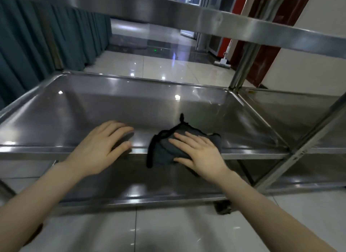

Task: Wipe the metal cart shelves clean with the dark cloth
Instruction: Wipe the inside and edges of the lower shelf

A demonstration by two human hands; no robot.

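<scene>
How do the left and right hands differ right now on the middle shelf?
The right hand presses flat on the dark cloth, fingers spread; the left hand has no cloth under it and rests bare on the shelf's front rim. The right hand's fingers point up and left, the left hand's up and right, so they angle toward each other. Both lie palm-down at the front edge of the same middle shelf.
</scene>
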